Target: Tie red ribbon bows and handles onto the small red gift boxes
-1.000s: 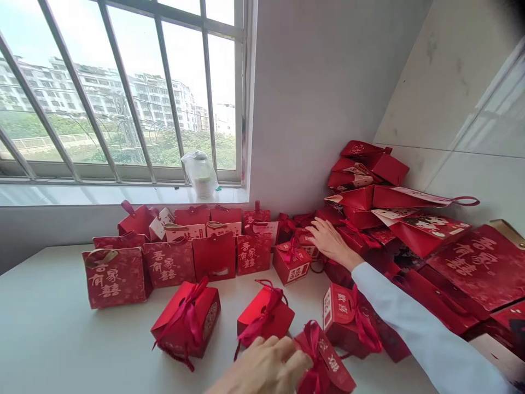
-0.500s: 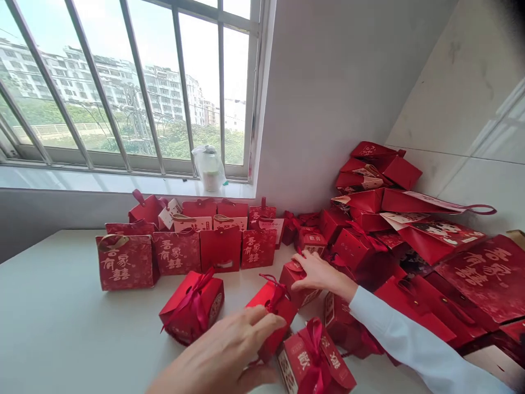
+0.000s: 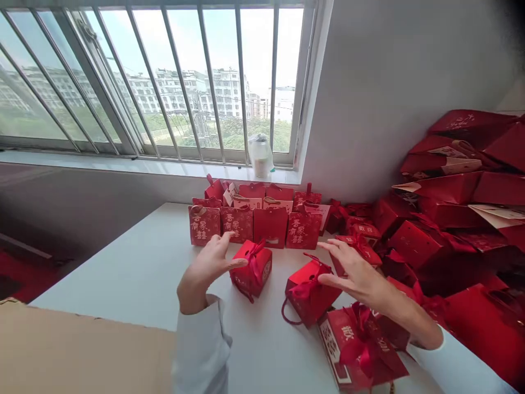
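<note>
My left hand [image 3: 211,262] is held at the left side of a red ribboned box [image 3: 252,268], thumb reaching over its near edge, fingers apart. My right hand [image 3: 353,268] hovers with spread fingers above and right of a red box with a rope handle [image 3: 309,290]. Nothing is held in either hand. Below my right forearm lies a patterned red box with a big bow [image 3: 359,347]. Behind them, red gift bags [image 3: 270,225] stand upright in rows.
A large heap of red boxes and bags [image 3: 451,219] fills the right side. A cardboard box [image 3: 82,350] is at the lower left. A plastic-wrapped container [image 3: 260,156] stands on the window sill [image 3: 164,166], beside the barred window.
The view has swung left. My left hand has moved from near the rope-handled box to the left ribboned box. My right hand has come off the small box near the heap.
</note>
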Available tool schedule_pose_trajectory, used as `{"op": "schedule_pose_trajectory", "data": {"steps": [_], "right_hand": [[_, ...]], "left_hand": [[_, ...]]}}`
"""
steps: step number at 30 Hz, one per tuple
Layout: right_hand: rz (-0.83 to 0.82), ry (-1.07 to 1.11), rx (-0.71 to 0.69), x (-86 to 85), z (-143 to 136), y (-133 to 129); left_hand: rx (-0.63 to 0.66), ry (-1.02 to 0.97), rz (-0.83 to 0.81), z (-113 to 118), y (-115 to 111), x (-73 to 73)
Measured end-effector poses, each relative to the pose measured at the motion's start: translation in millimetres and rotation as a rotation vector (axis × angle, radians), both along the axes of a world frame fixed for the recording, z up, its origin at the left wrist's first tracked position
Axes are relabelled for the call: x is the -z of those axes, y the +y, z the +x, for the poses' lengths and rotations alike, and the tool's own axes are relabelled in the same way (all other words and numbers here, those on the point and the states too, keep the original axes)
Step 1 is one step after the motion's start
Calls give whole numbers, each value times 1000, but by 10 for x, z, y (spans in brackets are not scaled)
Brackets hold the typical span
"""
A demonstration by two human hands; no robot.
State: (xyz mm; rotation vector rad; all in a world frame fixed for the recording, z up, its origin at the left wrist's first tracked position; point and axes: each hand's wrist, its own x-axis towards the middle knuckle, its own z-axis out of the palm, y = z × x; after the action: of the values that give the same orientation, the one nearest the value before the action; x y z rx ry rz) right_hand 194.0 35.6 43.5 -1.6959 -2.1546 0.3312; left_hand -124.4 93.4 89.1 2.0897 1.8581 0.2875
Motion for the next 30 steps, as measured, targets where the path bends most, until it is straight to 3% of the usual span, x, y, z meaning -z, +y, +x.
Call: {"op": "schedule_pose_trajectory", "data": {"steps": [4,7,13,18,21,23,26,28,30], "right_hand": [[-149,-61,-52,5,-481,-98],[-169,-104,-5,115,-581,23],[-16,-105,133,187,-345,362],[69,-59,172,56,-88,496],[65,9,60,-115,77,135],[-44,124,-149,-190,166,-266],[-86,13,-319,-142,192,-826],[-7,-102,-293,-22,131,-1014],[50,-178,-221,105,52,-1014]], "left_hand": [[64,100,-187,364,186,169],[75,173,-228,549,247,267],[222,191,-206,577,202,206],[462,156,-153,669,97,113],[589,129,-178,754,37,100],[632,145,-199,808,10,99],[649,173,-212,879,-3,115],[657,177,-210,917,-5,135],[666,177,-195,939,-12,150]]}}
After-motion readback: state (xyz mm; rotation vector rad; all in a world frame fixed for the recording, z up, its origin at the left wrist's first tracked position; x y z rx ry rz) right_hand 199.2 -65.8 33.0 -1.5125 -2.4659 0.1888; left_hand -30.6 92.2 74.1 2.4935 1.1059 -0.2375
